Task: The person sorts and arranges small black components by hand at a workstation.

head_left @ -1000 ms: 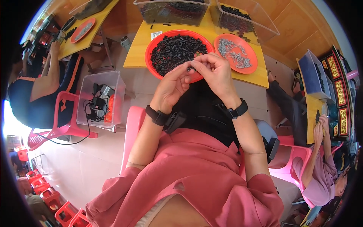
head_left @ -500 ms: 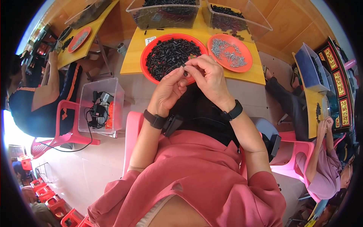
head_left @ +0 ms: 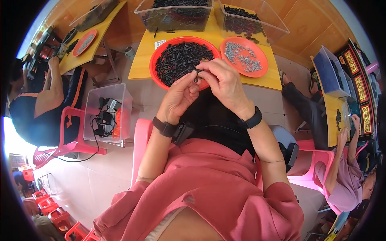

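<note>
currently, a pink-red top (head_left: 209,172) fills the nearest part of the view, and two bare forearms (head_left: 155,154) stretch forward from it, with a black band (head_left: 165,127) on the left wrist and another (head_left: 251,119) on the right. the left hand (head_left: 179,97) and the right hand (head_left: 226,83) meet at their fingertips, both pinching at one small black piece (head_left: 196,79) (exactly which fingertips press on it is too small to tell). it sits over the near part of a red basin (head_left: 152,64), which is heaped with black parts (head_left: 181,56). just right of the basin, an orange-red plate (head_left: 262,52) carries scattered silver pieces (head_left: 250,64). both stand on a yellow surface (head_left: 138,66), with a white label (head_left: 160,43) beside the basin's far left edge. behind them are two clear boxes, one (head_left: 177,24) straight ahead and one (head_left: 275,33) to the right, each holding more black parts. farther out, a person in dark blue (head_left: 36,114) sits at the left and a person in lilac (head_left: 345,184) at the right; orange-brown panelling (head_left: 305,24) stands beyond.
</note>
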The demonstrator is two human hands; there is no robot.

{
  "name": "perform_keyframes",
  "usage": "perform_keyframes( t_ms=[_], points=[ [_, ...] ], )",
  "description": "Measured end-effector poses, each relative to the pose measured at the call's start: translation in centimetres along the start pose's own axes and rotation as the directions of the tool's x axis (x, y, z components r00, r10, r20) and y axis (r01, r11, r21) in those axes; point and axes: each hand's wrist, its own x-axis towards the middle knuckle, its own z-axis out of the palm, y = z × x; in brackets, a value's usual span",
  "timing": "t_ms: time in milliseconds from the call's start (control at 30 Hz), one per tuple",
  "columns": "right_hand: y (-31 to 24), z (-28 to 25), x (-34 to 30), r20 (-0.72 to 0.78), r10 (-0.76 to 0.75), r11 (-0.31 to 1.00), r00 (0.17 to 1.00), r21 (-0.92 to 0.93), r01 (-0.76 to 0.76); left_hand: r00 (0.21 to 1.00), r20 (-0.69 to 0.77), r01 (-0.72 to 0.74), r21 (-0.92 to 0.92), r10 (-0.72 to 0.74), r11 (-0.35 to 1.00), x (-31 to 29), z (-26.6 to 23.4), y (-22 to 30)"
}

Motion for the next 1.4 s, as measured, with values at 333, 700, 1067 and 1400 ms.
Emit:
perform_keyframes(
  t_ms=[333, 700, 1067, 1400],
  points=[
    [-1.5, 1.1, -0.8, -0.048, 0.17, 0.966, 0.984, 0.207, -0.157, 0.932, -0.21, -0.291, 0.055, 0.296, 0.955, -0.2, 0.9, -0.1],
    [-1.4, 1.4, -1.1, -0.115, 0.157, 0.982, 0.981, 0.123, -0.143, 0.882, -0.174, -0.392, 0.246, 0.438, 0.886, -0.5, 2.1, -0.4],
    [-2.3, 1.3, -1.3, -0.082, 0.214, 0.956, 0.973, 0.221, -0.191, 0.868, -0.077, -0.468, 0.205, 0.491, 0.86, -0.7, 2.4, -0.2],
    [-2.6, 1.8, -1.5, 0.041, 0.422, 0.754, 0.906, 0.538, -0.376, 0.795, -0.017, -0.575, 0.298, 0.607, 0.762, -0.9, 2.8, -0.4]
  ],
)
